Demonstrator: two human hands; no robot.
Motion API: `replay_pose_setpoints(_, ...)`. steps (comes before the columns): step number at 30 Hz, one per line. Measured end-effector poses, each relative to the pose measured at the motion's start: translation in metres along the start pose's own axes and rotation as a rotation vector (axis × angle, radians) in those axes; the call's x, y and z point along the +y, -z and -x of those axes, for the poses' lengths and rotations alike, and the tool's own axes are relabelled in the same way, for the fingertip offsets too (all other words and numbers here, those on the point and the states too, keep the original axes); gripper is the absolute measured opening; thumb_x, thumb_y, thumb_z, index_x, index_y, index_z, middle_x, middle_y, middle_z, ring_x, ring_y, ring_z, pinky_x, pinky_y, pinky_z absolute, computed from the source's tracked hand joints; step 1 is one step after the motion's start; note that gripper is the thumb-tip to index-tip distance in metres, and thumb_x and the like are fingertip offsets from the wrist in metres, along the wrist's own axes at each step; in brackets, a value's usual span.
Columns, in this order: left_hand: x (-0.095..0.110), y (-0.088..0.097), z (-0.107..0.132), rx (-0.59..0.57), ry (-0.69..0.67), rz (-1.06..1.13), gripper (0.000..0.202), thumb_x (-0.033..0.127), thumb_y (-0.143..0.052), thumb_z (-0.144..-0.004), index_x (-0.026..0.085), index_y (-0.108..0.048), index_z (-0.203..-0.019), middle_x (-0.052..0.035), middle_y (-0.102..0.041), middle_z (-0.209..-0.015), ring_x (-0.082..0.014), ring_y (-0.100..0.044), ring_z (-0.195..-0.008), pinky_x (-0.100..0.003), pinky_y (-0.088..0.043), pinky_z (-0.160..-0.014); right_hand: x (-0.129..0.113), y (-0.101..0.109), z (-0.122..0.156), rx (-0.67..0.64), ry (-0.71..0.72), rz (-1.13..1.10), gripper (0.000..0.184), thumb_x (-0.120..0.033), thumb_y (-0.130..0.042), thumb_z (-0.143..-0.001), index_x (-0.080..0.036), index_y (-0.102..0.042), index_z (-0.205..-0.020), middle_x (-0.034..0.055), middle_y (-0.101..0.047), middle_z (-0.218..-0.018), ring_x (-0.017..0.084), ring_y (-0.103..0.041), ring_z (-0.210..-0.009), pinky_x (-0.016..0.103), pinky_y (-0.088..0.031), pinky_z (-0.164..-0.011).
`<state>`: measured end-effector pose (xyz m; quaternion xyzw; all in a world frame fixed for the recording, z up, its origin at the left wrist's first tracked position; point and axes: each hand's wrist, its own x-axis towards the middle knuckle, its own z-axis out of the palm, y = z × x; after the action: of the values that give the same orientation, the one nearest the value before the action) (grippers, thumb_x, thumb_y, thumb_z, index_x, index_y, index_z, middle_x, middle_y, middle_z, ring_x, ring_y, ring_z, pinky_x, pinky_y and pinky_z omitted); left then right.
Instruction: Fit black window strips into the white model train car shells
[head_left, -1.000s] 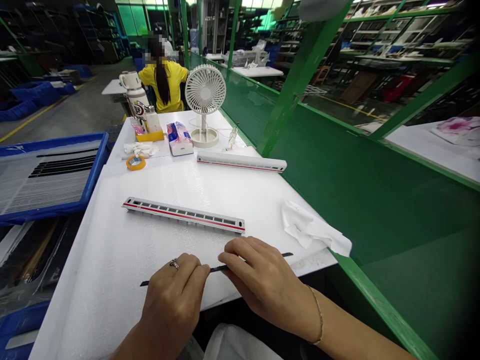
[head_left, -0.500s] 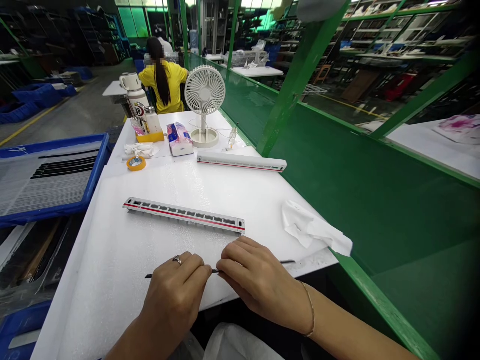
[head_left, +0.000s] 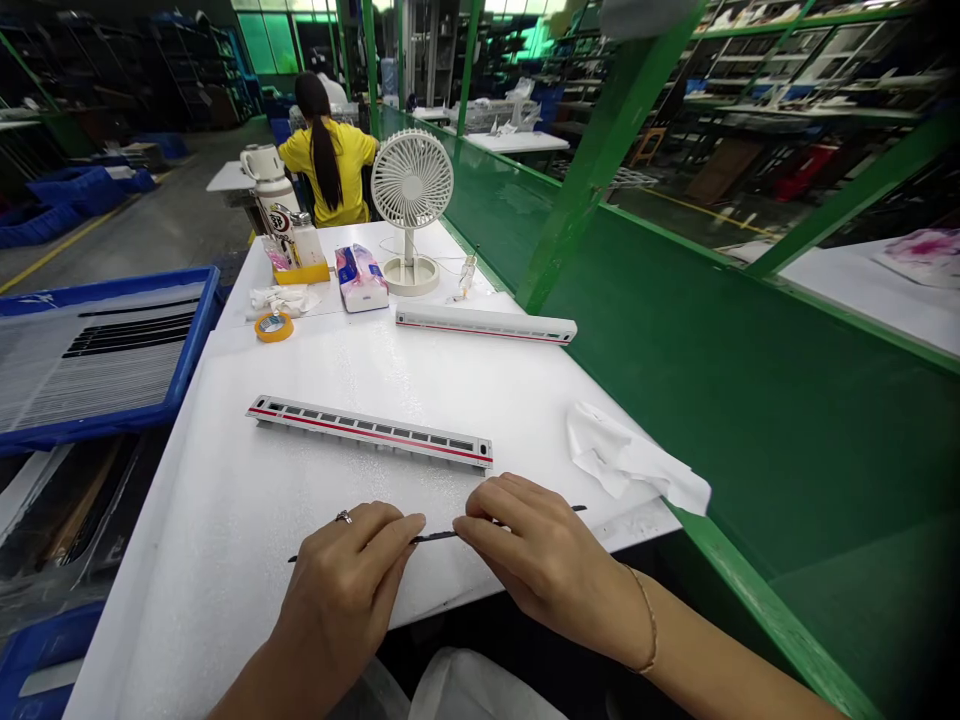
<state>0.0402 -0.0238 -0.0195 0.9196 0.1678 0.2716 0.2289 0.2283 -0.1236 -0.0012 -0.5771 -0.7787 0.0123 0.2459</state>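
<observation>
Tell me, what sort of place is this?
Probably a factory workshop making model trains. Model train carriages lie on a long white bench, a co-worker sits further along it, and a blue crate of parts stands alongside.

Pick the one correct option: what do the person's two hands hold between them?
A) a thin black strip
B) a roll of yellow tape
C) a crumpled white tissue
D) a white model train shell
A: the thin black strip runs between the left hand and the right hand, with its ends showing on both sides.
</observation>
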Motion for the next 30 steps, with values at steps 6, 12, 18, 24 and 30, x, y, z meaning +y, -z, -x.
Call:
replay_pose_setpoints(6,0.004,0.000,-0.002,0.030,-0.022,0.027,0.021,0.002,-0.048,-0.083,0.017,-0.059,-0.089,-0.0029,-0.062,-0.079,-0.0137,-0.056,-0.069,-0.027,-0.043,-0.061,-0.004,-0.002,-0.003,-0.019,0.026,0.019,0.023,-0.002,-0.038,-0.082,-0.014,-0.056,-0.076,0.0029,-0.046,-0.068,0.014,-0.034,-0.060,0.029,-0.027,-0.056)
replay_pose_setpoints(12,0.006,0.001,-0.001,0.053,-0.028,-0.023,0.021,0.001,-0.047,-0.083,0.017,-0.059,-0.089,-0.0029,-0.061,-0.076,-0.0139,-0.054,-0.066,-0.027,-0.042,-0.058,-0.007,0.002,-0.007,-0.068,-0.025,0.039,0.017,-0.007,-0.041,-0.085,-0.015,-0.056,-0.081,0.0045,-0.050,-0.077,0.015,-0.041,-0.066,0.029,-0.032,-0.062)
replay_pose_setpoints(18,0.009,-0.002,-0.003,0.056,-0.057,-0.044,0.020,0.000,-0.048,-0.082,0.016,-0.058,-0.087,-0.0034,-0.060,-0.074,-0.0142,-0.054,-0.064,-0.027,-0.041,-0.056,-0.012,-0.008,-0.009,-0.002,0.030,-0.047,0.023,-0.002,-0.038,-0.084,-0.014,-0.057,-0.085,0.0044,-0.050,-0.074,0.015,-0.041,-0.066,0.029,-0.032,-0.061)
replay_pose_setpoints(24,0.009,-0.003,-0.002,0.076,-0.075,-0.071,0.019,-0.001,-0.048,-0.082,0.015,-0.059,-0.086,-0.0034,-0.061,-0.074,-0.0141,-0.054,-0.064,-0.027,-0.042,-0.056,-0.012,-0.009,-0.009,-0.008,0.033,-0.024,0.023,-0.005,-0.036,-0.085,-0.014,-0.057,-0.080,0.0028,-0.046,-0.068,0.015,-0.035,-0.060,0.029,-0.029,-0.057)
replay_pose_setpoints(30,0.010,-0.001,-0.005,0.073,-0.071,-0.085,0.018,0.001,-0.049,-0.082,0.016,-0.060,-0.085,-0.0034,-0.061,-0.074,-0.0137,-0.055,-0.064,-0.027,-0.042,-0.056,-0.011,-0.005,-0.011,-0.048,-0.049,-0.072,0.017,-0.010,-0.041,-0.088,-0.015,-0.056,-0.084,0.0042,-0.052,-0.077,0.014,-0.041,-0.067,0.028,-0.032,-0.061)
